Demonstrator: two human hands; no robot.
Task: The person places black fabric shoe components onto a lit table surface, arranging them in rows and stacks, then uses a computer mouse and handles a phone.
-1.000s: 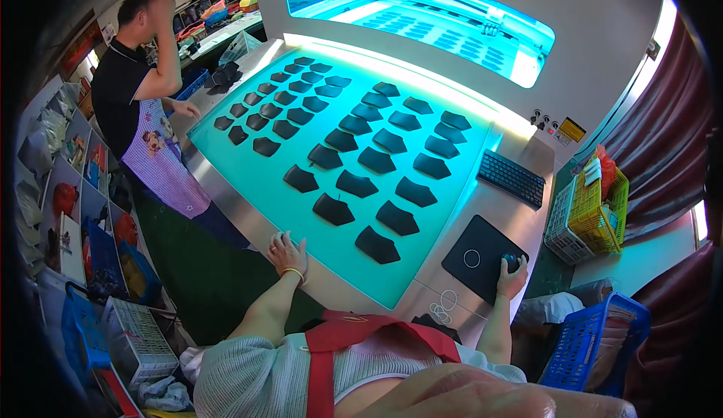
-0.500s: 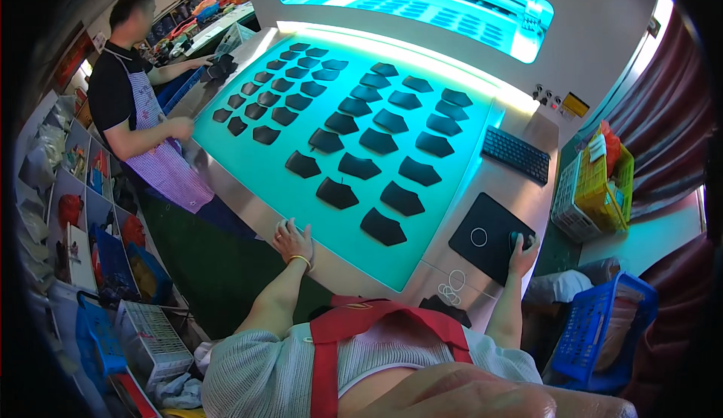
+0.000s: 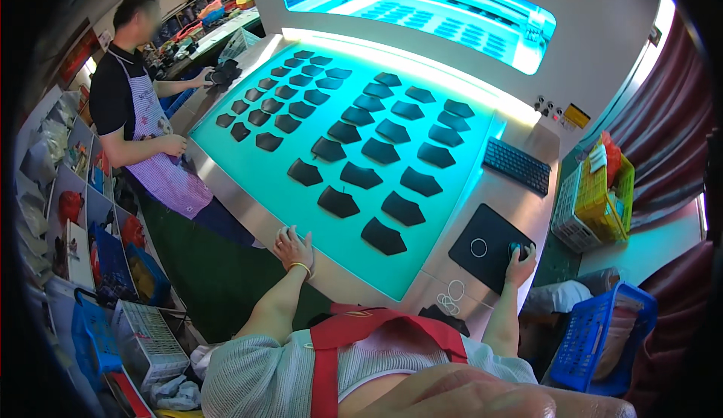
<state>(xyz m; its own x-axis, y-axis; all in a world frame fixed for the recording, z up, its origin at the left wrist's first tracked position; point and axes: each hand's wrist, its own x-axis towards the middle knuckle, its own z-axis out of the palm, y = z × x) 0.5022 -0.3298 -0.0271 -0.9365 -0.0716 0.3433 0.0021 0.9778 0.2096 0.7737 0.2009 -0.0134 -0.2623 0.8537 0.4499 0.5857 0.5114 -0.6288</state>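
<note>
My left hand [image 3: 294, 249] lies open on the near edge of the metal-rimmed table, its fingers spread beside the glowing teal work surface [image 3: 346, 246]. Over a dark computer mouse [image 3: 516, 250] on the black mouse pad [image 3: 482, 246], my right hand [image 3: 520, 266] is closed, partly covering it. Many dark pointed flat pieces [image 3: 383, 236] are laid out in rows across the teal surface, smaller ones at the far left and larger ones toward the middle and right. A black keyboard [image 3: 517, 165] sits beyond the pad.
A co-worker [image 3: 135, 109] in a checked apron stands at the table's left side, one hand at a dark stack [image 3: 223, 74]. A windowed machine [image 3: 602, 34] closes the far side. White cord loops [image 3: 450, 297] lie near the pad; yellow [image 3: 602, 199] and blue crates [image 3: 595, 335] stand right.
The co-worker's nearer hand has drawn back from the table edge toward the apron. My view has shifted slightly. Both my hands keep their places, the right still on the mouse.
</note>
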